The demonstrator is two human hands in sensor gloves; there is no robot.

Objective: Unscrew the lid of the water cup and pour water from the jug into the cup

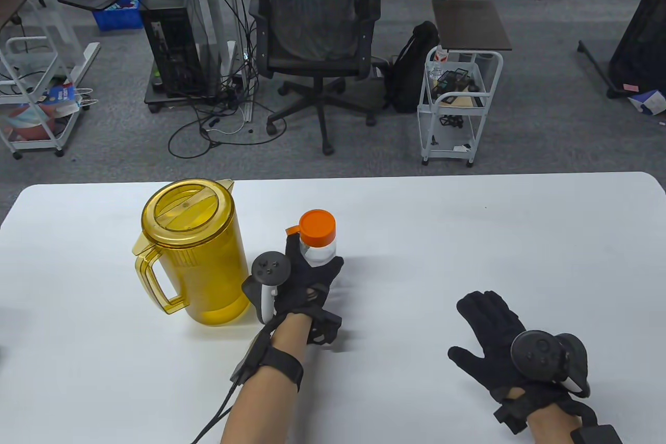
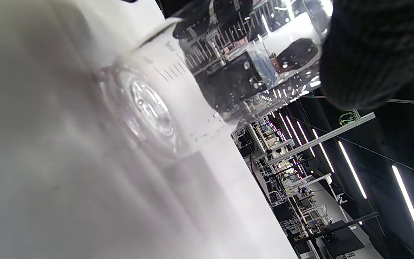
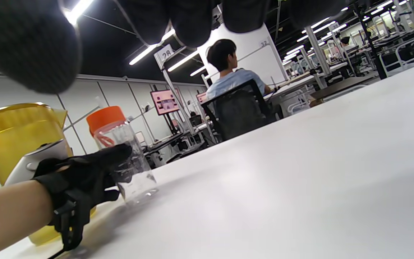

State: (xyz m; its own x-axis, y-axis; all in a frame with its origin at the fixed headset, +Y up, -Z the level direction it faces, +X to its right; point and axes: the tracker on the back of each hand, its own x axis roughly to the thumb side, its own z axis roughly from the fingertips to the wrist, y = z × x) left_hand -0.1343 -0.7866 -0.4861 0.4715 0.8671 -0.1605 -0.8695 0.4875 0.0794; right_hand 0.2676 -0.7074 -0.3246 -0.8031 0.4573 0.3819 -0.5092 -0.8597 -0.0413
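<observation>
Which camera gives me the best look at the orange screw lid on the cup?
The table view: the round orange screw lid shows whole from above, still on the clear plastic cup gripped by the left hand. The right wrist view shows it side-on; the left wrist view shows only the cup's body.

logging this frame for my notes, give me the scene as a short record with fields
cup: clear water cup upright on the white table
lid: orange lid on the cup
jug: amber jug with its lid on, standing left of the cup
left hand: left hand wrapped round the cup body
right hand: right hand flat on the table, fingers spread, holding nothing
task stage: lid not yet unscrewed, no pouring
</observation>
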